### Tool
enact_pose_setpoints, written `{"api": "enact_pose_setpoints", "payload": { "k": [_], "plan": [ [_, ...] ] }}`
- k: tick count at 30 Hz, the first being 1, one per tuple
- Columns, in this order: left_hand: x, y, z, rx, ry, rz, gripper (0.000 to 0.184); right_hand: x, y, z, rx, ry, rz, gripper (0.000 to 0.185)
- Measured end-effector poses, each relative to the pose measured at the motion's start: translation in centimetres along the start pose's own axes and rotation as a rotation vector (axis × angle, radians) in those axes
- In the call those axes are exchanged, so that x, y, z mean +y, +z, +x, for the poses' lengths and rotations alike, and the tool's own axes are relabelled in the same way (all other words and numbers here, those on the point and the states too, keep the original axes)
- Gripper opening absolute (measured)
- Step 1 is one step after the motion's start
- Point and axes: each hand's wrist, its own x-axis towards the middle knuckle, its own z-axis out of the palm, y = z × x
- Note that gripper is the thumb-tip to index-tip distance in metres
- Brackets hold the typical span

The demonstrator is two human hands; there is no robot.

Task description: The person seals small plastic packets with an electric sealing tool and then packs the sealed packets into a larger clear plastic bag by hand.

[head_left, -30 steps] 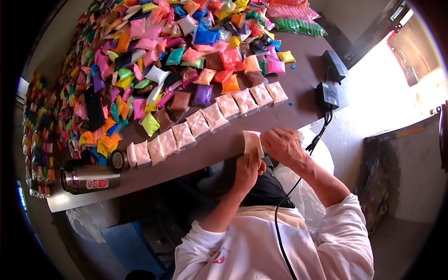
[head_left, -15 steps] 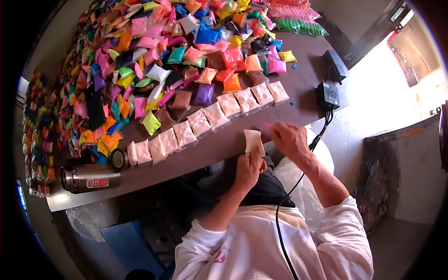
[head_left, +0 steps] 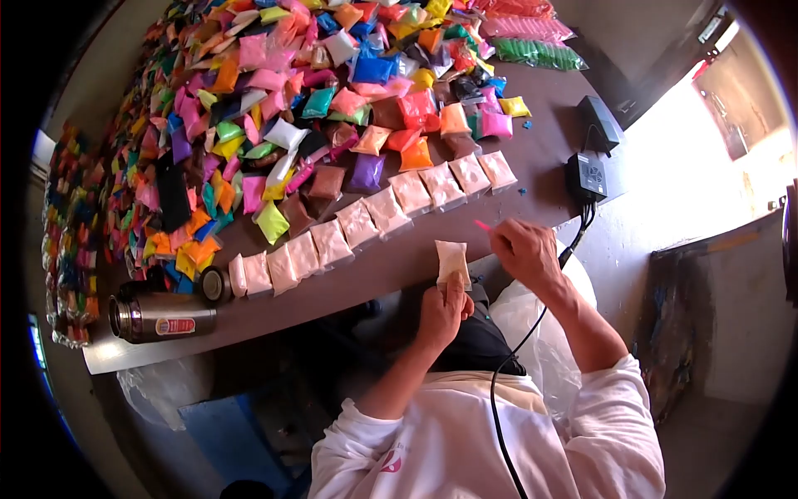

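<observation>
At left on the worktop [head_left: 332, 287], a steel flask [head_left: 154, 317], contents out of sight. Farther off, a heap of coloured packets [head_left: 252, 51], cut off at the far edge. Along its near side, a row of clear packets [head_left: 385, 212] with pale pink filling. Nearer, pinched under the thumb of the left hand [head_left: 440, 314], a single pale packet [head_left: 451, 258], lower end partly hidden. Rightward, apart from it, a slim pink thing [head_left: 482, 225], gripped and mostly covered by the curled right hand [head_left: 528, 254].

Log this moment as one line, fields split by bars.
Left hand: holds pale pink packet | right hand: apart from it, holds small pink object | table: row of similar packets, multicoloured pile, metal flask
</observation>
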Motion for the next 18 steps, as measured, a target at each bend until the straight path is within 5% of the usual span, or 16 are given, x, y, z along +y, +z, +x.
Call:
{"api": "enact_pose_setpoints", "payload": {
  "k": [4, 9, 12, 18],
  "plan": [
    [0.5, 0.4, -0.7, 0.0, 0.008, 0.083, 0.063, -3.8, 0.5, -1.3, -0.138, -0.195, 0.136, 0.014],
    [1.9, 0.0, -0.2, -0.016, -0.063, 0.094, 0.062, -1.5, 1.9, -0.8, -0.114, -0.056, 0.115, 0.014],
    [2.1, 0.1, -0.2, -0.02, -0.074, -0.164, 0.057, 0.3, 1.3, -0.7, -0.034, 0.267, 0.127, 0.009],
    [1.0, -1.7, 0.1, -0.17, -0.307, -0.539, 0.055, -2.5, 0.4, -1.8, -0.027, 0.158, 0.243, 0.004]
  ]
}}
